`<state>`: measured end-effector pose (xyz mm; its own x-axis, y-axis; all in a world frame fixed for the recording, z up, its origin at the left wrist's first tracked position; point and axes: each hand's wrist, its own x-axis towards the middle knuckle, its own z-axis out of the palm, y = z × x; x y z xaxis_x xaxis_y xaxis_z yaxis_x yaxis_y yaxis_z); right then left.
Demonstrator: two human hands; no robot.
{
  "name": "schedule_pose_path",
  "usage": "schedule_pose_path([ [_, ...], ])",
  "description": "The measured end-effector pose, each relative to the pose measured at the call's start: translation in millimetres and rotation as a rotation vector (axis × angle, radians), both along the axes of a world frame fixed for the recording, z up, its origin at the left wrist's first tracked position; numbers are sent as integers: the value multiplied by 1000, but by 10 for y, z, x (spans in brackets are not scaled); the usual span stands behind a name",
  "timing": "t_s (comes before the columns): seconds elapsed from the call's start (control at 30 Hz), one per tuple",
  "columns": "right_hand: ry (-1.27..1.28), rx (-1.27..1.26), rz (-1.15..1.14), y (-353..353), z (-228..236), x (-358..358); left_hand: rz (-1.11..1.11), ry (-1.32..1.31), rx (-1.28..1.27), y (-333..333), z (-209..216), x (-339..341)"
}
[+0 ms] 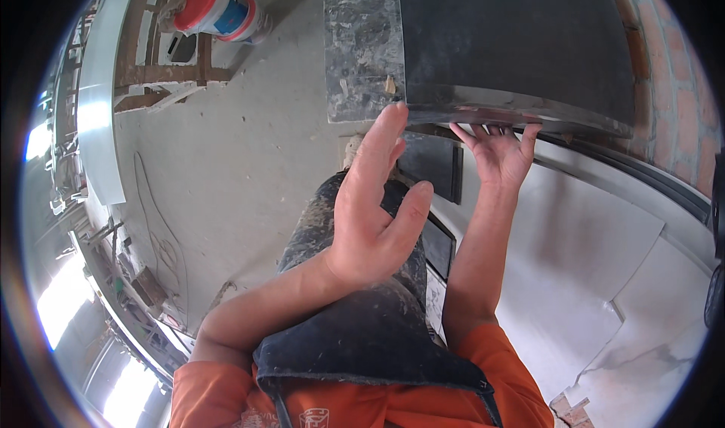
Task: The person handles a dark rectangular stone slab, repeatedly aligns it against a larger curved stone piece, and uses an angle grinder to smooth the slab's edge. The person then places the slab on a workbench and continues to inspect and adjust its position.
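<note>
A large dark slab (pixel 513 35) with a glossy front edge (pixel 551 111) lies ahead of me, toward the right. My right hand (pixel 500 156) is palm up at that edge, fingers spread, with the fingertips touching it from below; some tips are hidden. My left hand (pixel 366 216) is raised palm inward near the slab's left front corner, its fingers stretched out and the thumb apart. Nothing is in it. Whether its fingertips touch the corner I cannot tell. A stained grey board (pixel 364 43) adjoins the slab on the left, with a small tan chip (pixel 390 85) on it.
A brick wall (pixel 668 80) bounds the right side. White panels (pixel 581 224) lean below it. At the far left, buckets with red lids (pixel 198 5) stand by a wooden frame (pixel 170 74). A thin cord (pixel 155 224) lies on the concrete floor (pixel 242 156).
</note>
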<state>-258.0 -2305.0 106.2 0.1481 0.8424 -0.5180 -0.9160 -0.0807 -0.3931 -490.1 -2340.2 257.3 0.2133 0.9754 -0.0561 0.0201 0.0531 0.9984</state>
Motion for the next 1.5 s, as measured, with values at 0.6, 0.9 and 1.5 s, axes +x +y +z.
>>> schedule_pose_path([
  [0.6, 38, -27, -99, -28, -193, -57, -496, 965, 1163, 1268, 219, 1110],
  [0.9, 34, -73, -122, -35, -87, -96, -824, 982, 1430, 1521, 67, 1930],
  [1.5, 43, -122, -92, -24, 80, -81, -712, 729, 1515, 1896, -84, 3412],
])
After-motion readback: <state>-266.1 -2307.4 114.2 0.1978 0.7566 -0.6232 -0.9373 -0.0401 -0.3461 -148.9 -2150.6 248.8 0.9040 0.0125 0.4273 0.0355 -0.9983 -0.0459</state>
